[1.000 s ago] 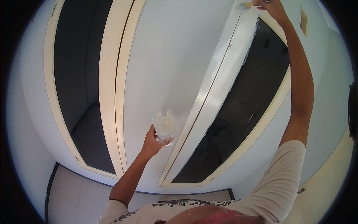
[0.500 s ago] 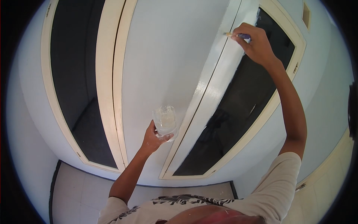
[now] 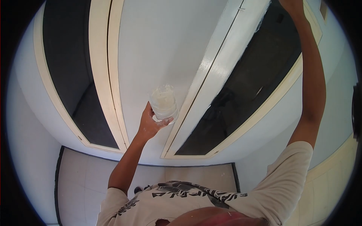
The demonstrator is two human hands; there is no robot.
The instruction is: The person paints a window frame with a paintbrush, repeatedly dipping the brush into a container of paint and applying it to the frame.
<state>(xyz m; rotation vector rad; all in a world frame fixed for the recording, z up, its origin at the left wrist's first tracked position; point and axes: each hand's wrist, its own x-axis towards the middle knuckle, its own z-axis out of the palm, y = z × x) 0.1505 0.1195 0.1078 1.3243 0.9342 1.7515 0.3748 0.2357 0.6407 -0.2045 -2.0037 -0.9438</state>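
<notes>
My left hand [image 3: 151,122] is wrapped round the lower part of a clear plastic cup [image 3: 166,105] smeared inside with whitish paint. The cup is held up in front of the pale wall panel between the two window frames. Raised at the top edge is my right hand [image 3: 291,5], with its fingers cut off by the picture, so what it holds is hidden. Below it runs a window frame [image 3: 222,56] coated glossy white along its left side, beside dark glass [image 3: 241,98]. Uneven white edges show where paint meets the glass.
Another window with a cream frame [image 3: 100,56] and dark glass [image 3: 66,56] stands on the left. Hinges sit on the frames. Tiled floor [image 3: 86,180] with a dark skirting lies below, and a foot shows near my shirt.
My right hand has risen up and right, away from the frame, and the paintbrush it held is out of view. The view has tilted, and the cup appears higher.
</notes>
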